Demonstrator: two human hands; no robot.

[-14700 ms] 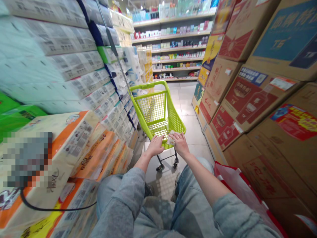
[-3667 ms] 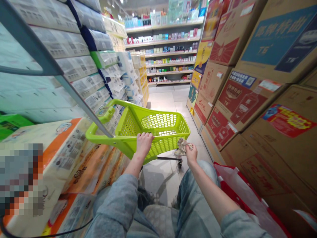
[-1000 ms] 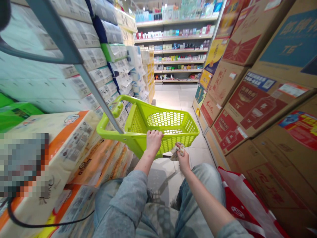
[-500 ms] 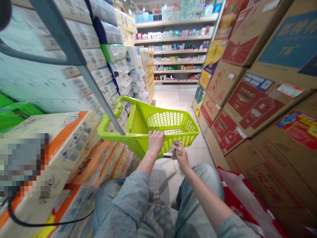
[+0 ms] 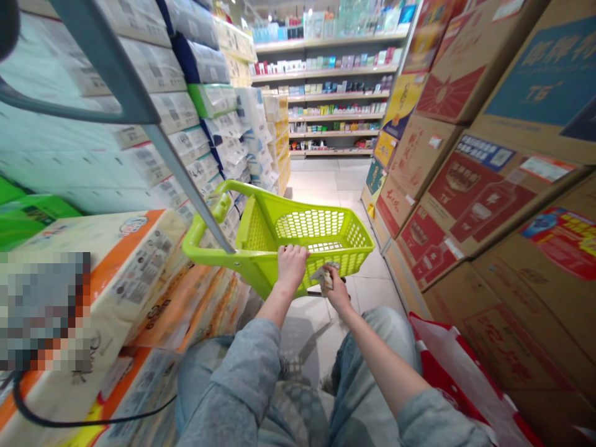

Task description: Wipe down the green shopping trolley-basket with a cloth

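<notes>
now left grip (image 5: 292, 268) clenches lime cart (image 5: 244, 264), aimed up-aisle; right grip (image 5: 338, 297) pinches crumpled paper (image 5: 325, 277).

A lime-green plastic shopping cart (image 5: 254, 264), turned toward the left of the aisle, with honeycomb mesh in its walls and floor and a rounded handle (image 5: 195, 233) looping along the near left side. Over the near rim (image 5: 279, 256), the left hand (image 5: 292, 268), fingers curled down onto the plastic. Close by, a crumpled off-white tissue (image 5: 325, 277), pinched in the right hand (image 5: 338, 296) in front of the near wall.
</notes>
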